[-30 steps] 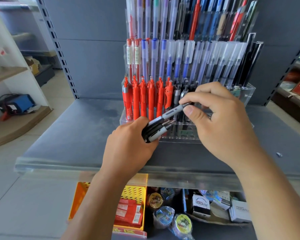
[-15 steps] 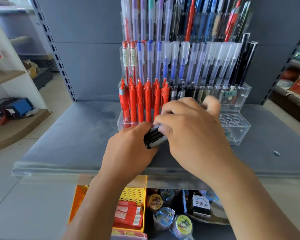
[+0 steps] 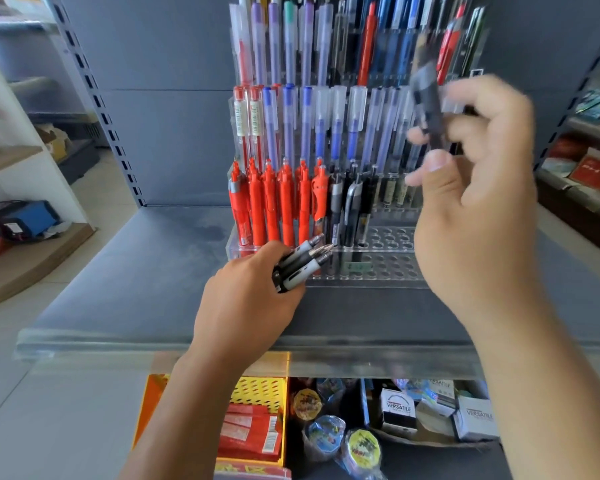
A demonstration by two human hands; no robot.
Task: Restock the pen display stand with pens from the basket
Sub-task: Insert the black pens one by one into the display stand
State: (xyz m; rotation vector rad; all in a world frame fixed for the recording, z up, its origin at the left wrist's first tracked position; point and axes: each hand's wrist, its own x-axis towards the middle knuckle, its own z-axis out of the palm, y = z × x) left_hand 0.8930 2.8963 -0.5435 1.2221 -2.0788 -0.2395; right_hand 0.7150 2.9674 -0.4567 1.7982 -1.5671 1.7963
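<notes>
A clear tiered pen display stand (image 3: pixel 378 268) stands on the grey shelf, with red pens (image 3: pixel 271 206) at its lower left and a few black pens (image 3: pixel 352 206) beside them. Several holes in the front rows hold nothing. My left hand (image 3: pixel 246 303) grips a bundle of black and grey pens (image 3: pixel 302 263), tips pointing right toward the stand. My right hand (image 3: pixel 471 188) is raised in front of the stand's right side and pinches a single black pen (image 3: pixel 428 105), held nearly upright and blurred by motion.
The grey shelf (image 3: pixel 146 271) has a clear front lip (image 3: pixel 187 344). Below it sit a yellow basket (image 3: pixel 260 389) with red packets, tape rolls (image 3: pixel 326 431) and white boxes (image 3: pixel 399 410). Shelving with goods stands at the far left and right.
My right hand pulled one black pen out of the bundle and lifted it up and to the right. My left hand stayed in place with the remaining pens.
</notes>
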